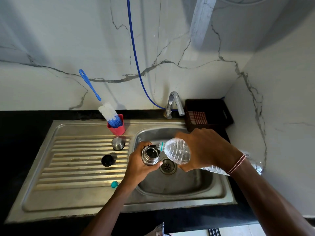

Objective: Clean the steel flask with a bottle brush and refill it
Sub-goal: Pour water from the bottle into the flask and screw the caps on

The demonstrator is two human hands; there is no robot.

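left hand wrapped round steel flask | right hand grips tilted plastic bottle — neck at flask mouth | bottle brush in red cup, beyond left hand

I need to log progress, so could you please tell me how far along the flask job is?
Done, it seems: the brush stands in its red cup, so scrubbing looks finished. In hand: the left hand holds the flask over the sink while the right hand tips a plastic bottle, water running into the flask. Left: the black stopper and steel cap lie on the drainboard, not yet refitted.
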